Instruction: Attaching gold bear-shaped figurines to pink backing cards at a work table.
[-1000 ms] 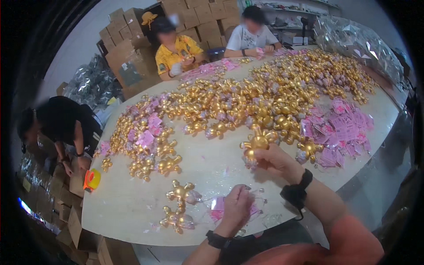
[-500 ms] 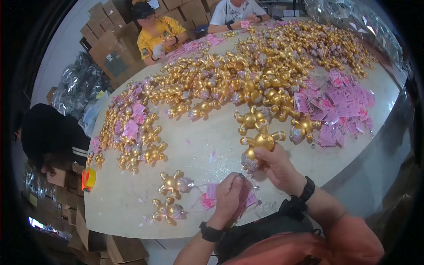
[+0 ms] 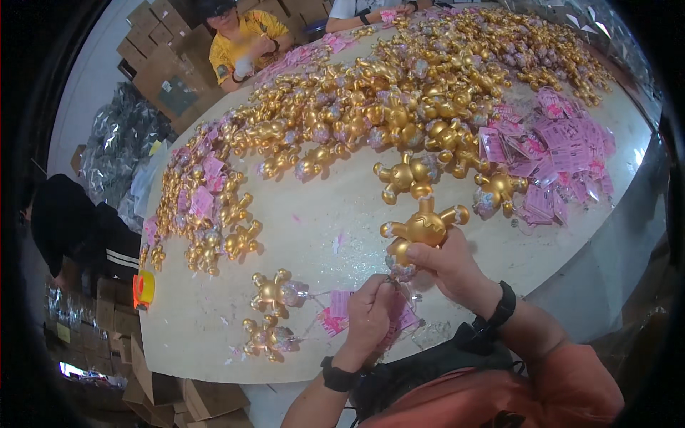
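My right hand [image 3: 453, 267] grips a gold bear-shaped figurine [image 3: 426, 227] by its lower part, thumb across it. The figurine is tilted, with a clear, glittery round end [image 3: 401, 269] pointing down toward my left hand. My left hand [image 3: 371, 307] is closed close beside that end, around pink tags [image 3: 404, 316] that show beneath its fingers. A small dark metallic bit shows at its fingertips; its exact kind is unclear. Another pink tag [image 3: 340, 304] lies left of this fist, with thin strings running toward a gold figurine [image 3: 271, 291]. A second gold figurine [image 3: 262, 338] lies just below that one.
A large heap of gold figurines [image 3: 342, 114] covers the far table [image 3: 307, 221]. Pink tags [image 3: 564, 157] are piled at right; more figurines lie at left. An orange-yellow tape dispenser [image 3: 144, 289] stands at the left edge. Two people sit across; another person [image 3: 78, 221] is at left.
The held figurine and both hands stay close together, with only slight shifts. The whole view has tilted a little, so the far side sits higher in the picture.
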Motion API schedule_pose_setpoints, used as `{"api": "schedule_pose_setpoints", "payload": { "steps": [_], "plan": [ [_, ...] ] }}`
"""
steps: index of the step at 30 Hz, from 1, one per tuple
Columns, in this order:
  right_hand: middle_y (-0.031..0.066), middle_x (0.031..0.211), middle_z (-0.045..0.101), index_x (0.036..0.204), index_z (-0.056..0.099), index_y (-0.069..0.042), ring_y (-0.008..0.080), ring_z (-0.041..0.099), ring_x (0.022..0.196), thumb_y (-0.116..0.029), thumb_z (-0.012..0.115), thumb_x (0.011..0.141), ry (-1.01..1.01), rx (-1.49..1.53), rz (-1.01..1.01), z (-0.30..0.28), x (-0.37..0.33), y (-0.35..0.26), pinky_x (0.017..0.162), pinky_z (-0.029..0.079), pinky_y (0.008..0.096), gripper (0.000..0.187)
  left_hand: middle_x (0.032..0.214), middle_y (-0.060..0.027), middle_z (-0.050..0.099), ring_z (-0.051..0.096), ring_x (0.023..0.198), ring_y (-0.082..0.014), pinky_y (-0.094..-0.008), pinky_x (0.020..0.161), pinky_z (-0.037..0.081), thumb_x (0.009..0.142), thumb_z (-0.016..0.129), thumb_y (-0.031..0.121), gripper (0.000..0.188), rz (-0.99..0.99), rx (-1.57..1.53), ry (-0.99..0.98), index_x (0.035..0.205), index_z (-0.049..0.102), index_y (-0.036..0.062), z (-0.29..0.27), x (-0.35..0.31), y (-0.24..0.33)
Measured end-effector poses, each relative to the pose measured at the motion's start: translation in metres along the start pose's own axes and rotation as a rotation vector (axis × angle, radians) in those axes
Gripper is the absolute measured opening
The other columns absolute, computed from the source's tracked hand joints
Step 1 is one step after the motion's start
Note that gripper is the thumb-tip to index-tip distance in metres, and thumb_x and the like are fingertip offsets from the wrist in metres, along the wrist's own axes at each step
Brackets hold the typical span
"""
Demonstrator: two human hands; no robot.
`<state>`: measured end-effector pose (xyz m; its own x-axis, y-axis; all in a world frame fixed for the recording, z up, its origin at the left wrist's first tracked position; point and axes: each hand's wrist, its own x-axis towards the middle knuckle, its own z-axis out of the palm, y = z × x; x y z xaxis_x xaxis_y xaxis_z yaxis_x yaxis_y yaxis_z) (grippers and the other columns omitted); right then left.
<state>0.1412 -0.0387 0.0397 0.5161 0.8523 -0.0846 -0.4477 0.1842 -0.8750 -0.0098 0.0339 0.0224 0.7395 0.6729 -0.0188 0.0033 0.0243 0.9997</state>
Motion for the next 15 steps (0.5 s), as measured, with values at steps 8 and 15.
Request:
{"api": "schedule_pose_setpoints", "payload": {
  "steps": [8,15],
  "plan": [
    [0.0038,0.092,0.064,0.105,0.062,0.001,0.0099,0.06,0.081,-0.025,0.074,0.079,-0.018,-0.121,-0.034,-0.001,0.001,0.0,0.071,0.05,0.0266,0.039,0.069,0.003,0.054,0.046,0.061,-0.0032,-0.0216,0.053,0.039,0.1,0.046,0.02,0.024,-0.019,0.048,-0.037,0.09,0.06,0.0031,-0.005,0.001,-0.003],
    [0.0039,0.09,0.064,0.104,0.062,0.001,0.01,0.06,0.081,-0.022,0.072,0.08,0.021,-0.163,-0.063,0.002,-0.002,0.007,0.071,0.05,0.0264,0.035,0.065,0.0019,0.053,0.045,0.058,-0.0046,-0.0232,0.052,0.039,0.099,0.046,0.021,0.025,0.046,0.127,-0.001,0.087,0.059,0.0031,0.001,0.001,0.005]
  ]
}}
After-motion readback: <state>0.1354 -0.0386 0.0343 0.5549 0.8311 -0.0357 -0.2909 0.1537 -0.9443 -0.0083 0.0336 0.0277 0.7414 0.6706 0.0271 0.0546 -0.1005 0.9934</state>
